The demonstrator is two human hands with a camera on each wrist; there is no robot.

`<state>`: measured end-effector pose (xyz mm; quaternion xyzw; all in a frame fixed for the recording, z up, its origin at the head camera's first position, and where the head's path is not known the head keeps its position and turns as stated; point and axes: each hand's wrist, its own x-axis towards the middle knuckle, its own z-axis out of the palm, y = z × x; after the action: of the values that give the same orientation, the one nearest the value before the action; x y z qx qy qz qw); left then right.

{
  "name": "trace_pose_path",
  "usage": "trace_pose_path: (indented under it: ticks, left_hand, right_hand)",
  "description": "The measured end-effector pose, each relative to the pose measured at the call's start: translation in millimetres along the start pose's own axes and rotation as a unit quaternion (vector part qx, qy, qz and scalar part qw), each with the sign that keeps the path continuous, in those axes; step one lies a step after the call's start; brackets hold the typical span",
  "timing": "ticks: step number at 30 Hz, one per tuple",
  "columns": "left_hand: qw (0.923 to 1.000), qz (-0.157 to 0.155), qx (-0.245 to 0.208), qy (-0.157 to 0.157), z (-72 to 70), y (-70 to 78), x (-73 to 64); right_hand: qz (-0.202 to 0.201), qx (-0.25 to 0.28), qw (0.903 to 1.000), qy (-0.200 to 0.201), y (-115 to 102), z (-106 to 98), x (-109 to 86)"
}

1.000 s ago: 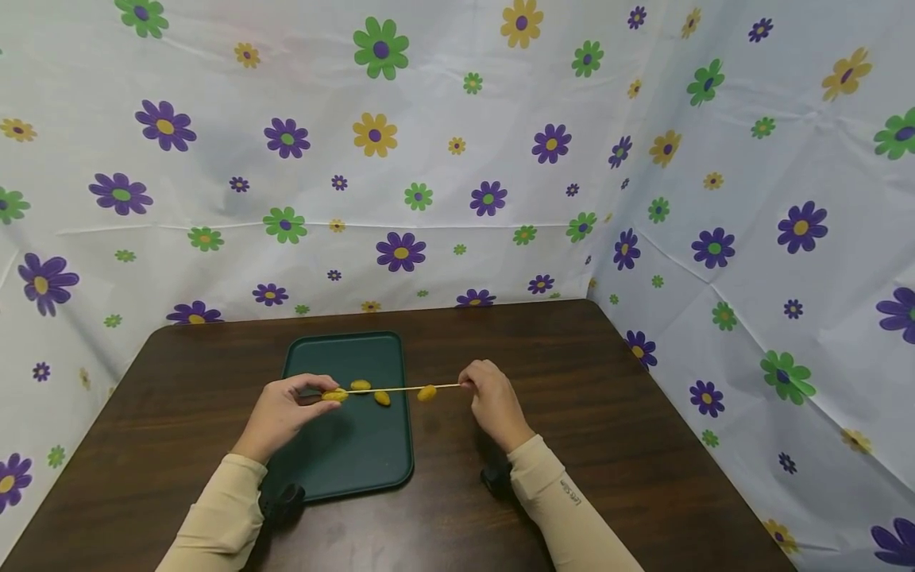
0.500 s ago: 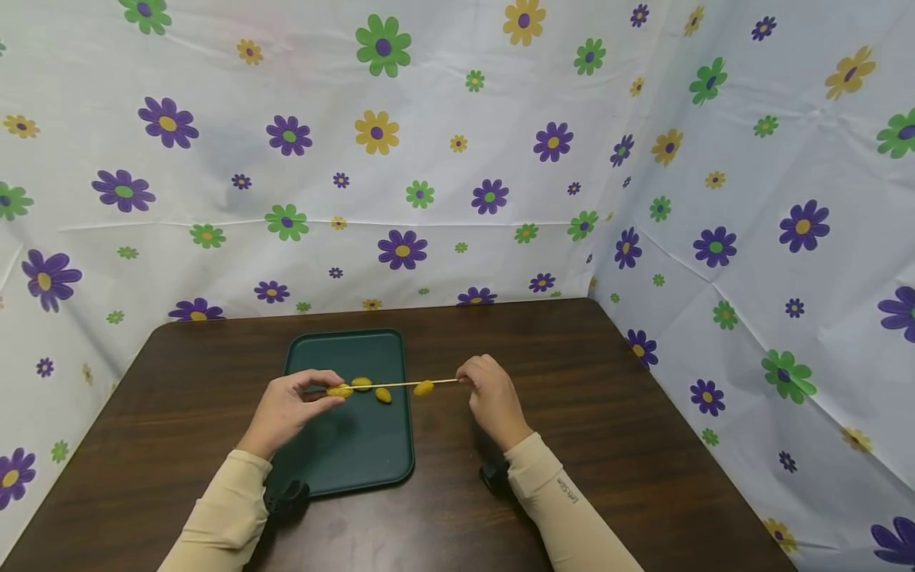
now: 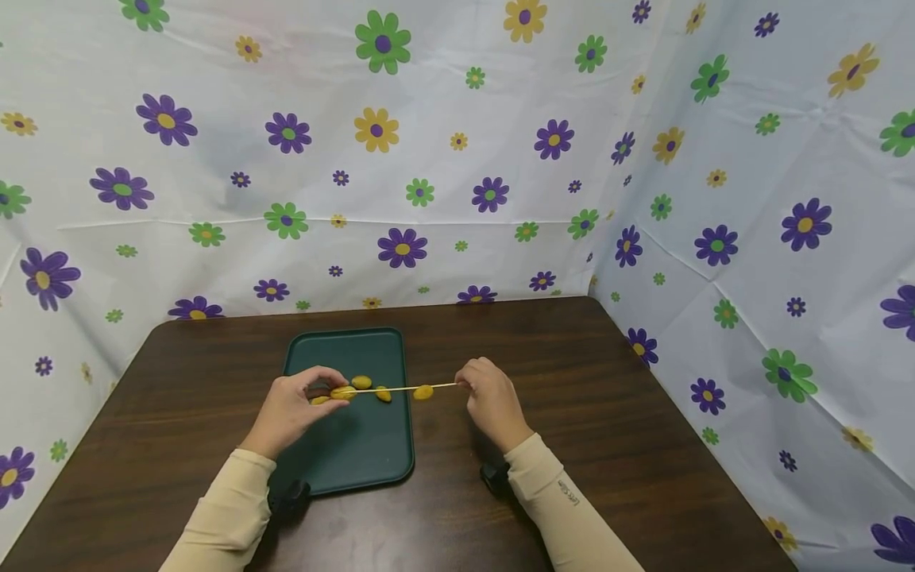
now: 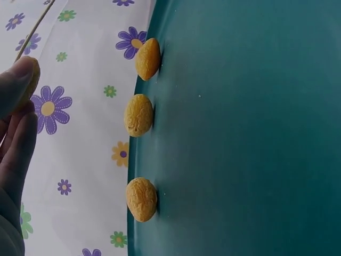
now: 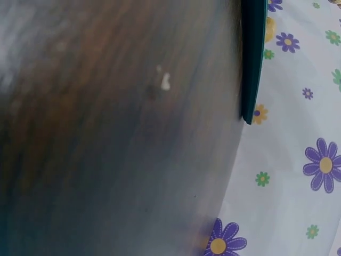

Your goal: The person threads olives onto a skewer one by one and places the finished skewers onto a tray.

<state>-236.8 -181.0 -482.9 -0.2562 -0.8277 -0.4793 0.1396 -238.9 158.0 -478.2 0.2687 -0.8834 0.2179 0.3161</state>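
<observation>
My left hand (image 3: 287, 409) pinches a yellow wrinkled oval fruit (image 3: 344, 392) between thumb and fingers, at the left end of a thin wooden skewer (image 3: 397, 389). The right hand (image 3: 492, 399) grips the skewer's other end, so it runs almost level between the hands. A second yellow fruit (image 3: 423, 392) sits threaded on the skewer, closer to the right hand. Below, a dark green tray (image 3: 357, 461) carries three loose fruits near its far part, such as this one (image 4: 138, 115). In the left wrist view, the held fruit (image 4: 33, 84) is partly covered by the thumb.
A dark wood table (image 3: 557, 349) lies beneath, with its far edge against a flower-printed white cloth (image 3: 429, 159). The cloth also hangs along the right side. In the right wrist view, the tray's edge (image 5: 252, 64) stands over the wood and neither hand shows.
My left hand has shifted slightly right with its fruit, and a loose tray fruit now shows between its thumb and fingers. The right hand and skewer have barely moved.
</observation>
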Motion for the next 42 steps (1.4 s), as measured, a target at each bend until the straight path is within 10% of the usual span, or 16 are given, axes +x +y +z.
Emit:
trace_pose_path:
  ticks: [42]
  left_hand:
    - [0.9980, 0.030, 0.043, -0.034, 5.2, 12.7, 3.9]
  right_hand:
    - [-0.004, -0.004, 0.9971, -0.077, -3.3, 7.1, 2.1]
